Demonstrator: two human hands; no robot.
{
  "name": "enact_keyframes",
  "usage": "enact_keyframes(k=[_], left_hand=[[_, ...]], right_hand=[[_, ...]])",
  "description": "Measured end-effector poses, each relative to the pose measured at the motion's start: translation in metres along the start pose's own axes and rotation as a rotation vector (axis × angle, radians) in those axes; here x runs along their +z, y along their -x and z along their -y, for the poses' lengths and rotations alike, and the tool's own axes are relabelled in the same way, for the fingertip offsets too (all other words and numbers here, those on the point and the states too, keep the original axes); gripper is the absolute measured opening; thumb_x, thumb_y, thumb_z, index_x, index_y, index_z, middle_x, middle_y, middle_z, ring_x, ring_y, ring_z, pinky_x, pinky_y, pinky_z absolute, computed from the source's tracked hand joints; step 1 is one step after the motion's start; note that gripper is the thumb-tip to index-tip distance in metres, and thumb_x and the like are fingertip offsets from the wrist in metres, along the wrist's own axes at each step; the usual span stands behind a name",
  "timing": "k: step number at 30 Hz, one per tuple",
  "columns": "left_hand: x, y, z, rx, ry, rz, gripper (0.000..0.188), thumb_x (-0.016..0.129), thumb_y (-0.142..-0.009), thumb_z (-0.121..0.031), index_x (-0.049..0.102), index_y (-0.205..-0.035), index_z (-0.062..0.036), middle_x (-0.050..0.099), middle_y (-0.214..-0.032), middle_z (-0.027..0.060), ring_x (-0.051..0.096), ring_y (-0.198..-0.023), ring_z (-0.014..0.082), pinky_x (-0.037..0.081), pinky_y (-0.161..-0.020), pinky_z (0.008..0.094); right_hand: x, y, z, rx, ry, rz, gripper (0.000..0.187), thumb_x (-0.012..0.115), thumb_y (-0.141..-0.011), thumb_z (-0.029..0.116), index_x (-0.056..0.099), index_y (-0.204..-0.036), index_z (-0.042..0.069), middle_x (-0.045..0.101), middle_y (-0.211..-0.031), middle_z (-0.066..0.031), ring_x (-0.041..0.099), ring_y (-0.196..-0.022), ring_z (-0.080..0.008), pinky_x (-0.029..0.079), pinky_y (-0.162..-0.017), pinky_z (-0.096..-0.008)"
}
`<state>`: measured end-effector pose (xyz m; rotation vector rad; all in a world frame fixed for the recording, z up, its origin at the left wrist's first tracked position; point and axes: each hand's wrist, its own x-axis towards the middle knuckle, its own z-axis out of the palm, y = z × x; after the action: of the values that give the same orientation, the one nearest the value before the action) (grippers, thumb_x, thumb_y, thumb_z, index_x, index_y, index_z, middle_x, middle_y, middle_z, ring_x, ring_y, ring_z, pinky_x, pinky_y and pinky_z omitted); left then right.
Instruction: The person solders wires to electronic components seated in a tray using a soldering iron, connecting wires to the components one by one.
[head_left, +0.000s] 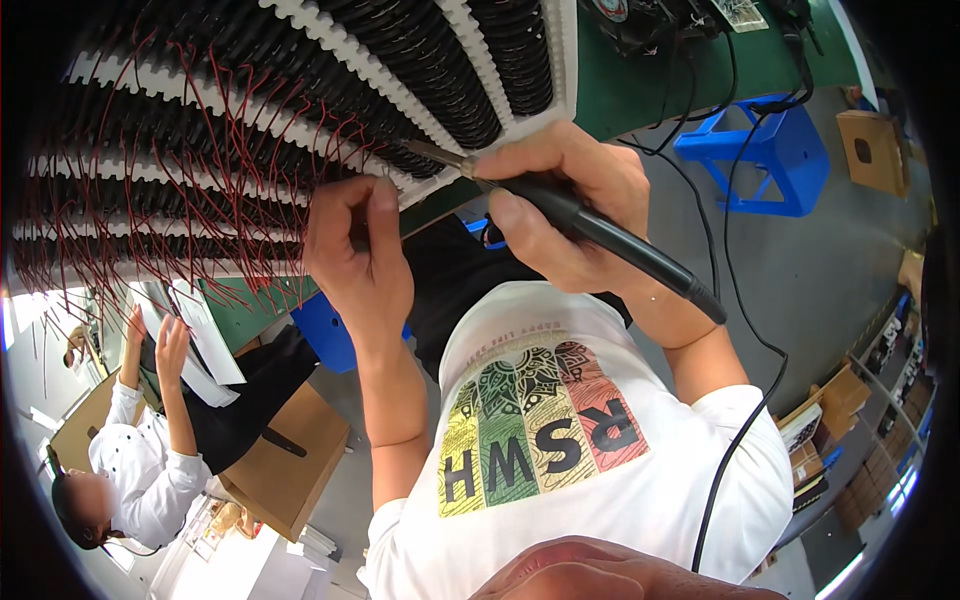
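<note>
My right hand [580, 200] grips a black-handled soldering iron [630, 245], its thin metal tip pointing left at the rows of black parts. At the near edge of those rows, my left hand [360, 245] is closed with thumb and forefinger pinched near the iron's tip; what lies between them is too small to make out. A white foam tray [560, 60] holds several rows of ridged black round parts [450, 85]. Many thin red wires [230, 160] stick up from the parts on the left, some close to my left fingers.
The tray rests on a green table [640, 85], with black cables and equipment at the far right. A blue stool [760, 155] stands beyond the table's edge. A black cord [730, 200] hangs down at right. Another person [150, 450] sits at left beside a cardboard box [290, 450].
</note>
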<state>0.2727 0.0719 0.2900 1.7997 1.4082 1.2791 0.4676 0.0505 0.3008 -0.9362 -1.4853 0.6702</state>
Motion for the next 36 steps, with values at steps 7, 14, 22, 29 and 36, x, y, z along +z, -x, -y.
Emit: enact_keyframes(k=[7,14,22,29,36], left_hand=[[-0.004,0.03,-0.02,-0.247,0.625,0.091,0.003,0.061,-0.094,-0.001,0.063,-0.096,0.0002,0.067,-0.081,0.0064,0.046,-0.057,0.0096,0.04,-0.054,0.0218],[0.001,0.038,-0.021,-0.163,0.627,0.139,0.005,0.06,-0.095,-0.002,0.063,-0.095,0.0008,0.067,-0.075,0.0081,0.051,-0.058,0.0107,0.041,-0.055,0.0195],[0.009,0.002,-0.005,-0.222,0.157,-0.073,0.008,0.067,-0.092,-0.008,0.067,-0.093,-0.0005,0.066,-0.065,0.0026,0.055,-0.057,0.0079,0.04,-0.055,0.0182],[0.019,-0.005,0.006,-0.173,0.112,-0.074,0.009,0.068,-0.091,-0.009,0.068,-0.09,0.0005,0.066,-0.063,0.0021,0.053,-0.054,0.0078,0.04,-0.054,0.0184],[0.025,-0.004,0.006,-0.136,0.085,-0.118,0.009,0.069,-0.09,-0.008,0.067,-0.087,-0.0002,0.068,-0.063,0.0023,0.05,-0.051,0.0077,0.039,-0.052,0.0194]], right_hand=[[0.012,0.018,-0.004,-0.166,-0.075,-0.123,0.04,0.073,-0.076,-0.004,0.061,-0.114,-0.003,0.071,-0.078,-0.0082,0.063,-0.056,-0.0112,0.05,-0.052,-0.0195],[0.028,0.023,-0.003,0.024,-0.314,-0.131,0.049,0.075,-0.074,-0.009,0.057,-0.12,-0.004,0.072,-0.085,-0.012,0.069,-0.066,-0.0149,0.055,-0.059,-0.0217],[-0.006,0.019,0.012,0.035,-0.031,-0.076,0.031,0.069,-0.081,0.0,0.063,-0.111,-0.004,0.067,-0.074,-0.0055,0.051,-0.05,-0.0083,0.039,-0.047,-0.0187],[-0.012,0.012,0.014,0.075,0.06,-0.025,0.022,0.066,-0.08,0.007,0.067,-0.1,-0.003,0.061,-0.063,-0.0012,0.039,-0.045,-0.0071,0.031,-0.045,-0.0196],[-0.006,0.006,0.009,0.104,0.058,-0.012,0.02,0.066,-0.079,0.009,0.069,-0.095,-0.002,0.06,-0.061,-0.0008,0.04,-0.044,-0.0074,0.032,-0.045,-0.0197]])
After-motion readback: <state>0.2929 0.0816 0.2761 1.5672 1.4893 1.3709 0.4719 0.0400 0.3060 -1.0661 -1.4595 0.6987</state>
